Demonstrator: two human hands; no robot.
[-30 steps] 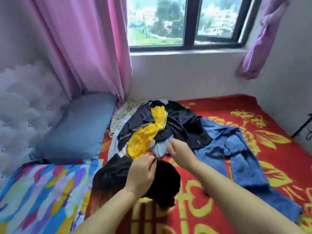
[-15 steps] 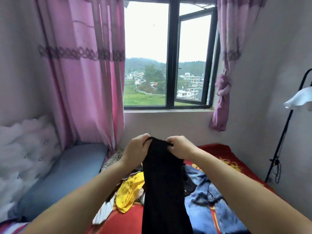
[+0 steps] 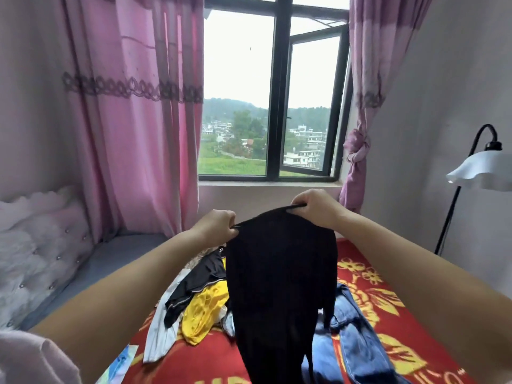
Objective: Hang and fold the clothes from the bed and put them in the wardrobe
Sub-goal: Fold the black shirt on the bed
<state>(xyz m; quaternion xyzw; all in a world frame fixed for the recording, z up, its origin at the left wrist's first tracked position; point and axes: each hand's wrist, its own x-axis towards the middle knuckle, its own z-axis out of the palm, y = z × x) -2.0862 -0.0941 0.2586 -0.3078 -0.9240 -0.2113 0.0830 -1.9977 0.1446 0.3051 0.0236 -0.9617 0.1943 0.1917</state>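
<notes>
Now the black garment (image 3: 279, 286) is up in the air, stretched between both hands; the left hand (image 3: 214, 227) pinches its top edge at one corner, fingers curled tight on the hem, and the right hand (image 3: 315, 207) grips the other corner, a little higher and farther out toward the window (image 3: 273, 92); the top edge runs taut and slanted from one fist to the other, and the dark cloth hangs straight down beneath them, narrowing toward the bottom of the view; below the left hand, on the red and yellow bedspread (image 3: 368, 295), lies the rest of the pile: a yellow garment (image 3: 205, 309) just under that wrist, a black piece with pale trim (image 3: 199, 284) draped over it, and a white garment (image 3: 162, 328) trailing toward the person; below the right hand, partly hidden behind the hanging cloth, blue jeans (image 3: 357, 336) sprawl across the bedspread; off beyond the left forearm sit a grey-blue pillow (image 3: 102, 261) and a tufted pale headboard (image 3: 38, 245), with a pink curtain (image 3: 124, 106) hanging above them; out past the right hand a knotted purple curtain (image 3: 357, 151) hangs by the window frame, and farther right a floor lamp (image 3: 482, 167) with a white frilled shade stands against the wall.
</notes>
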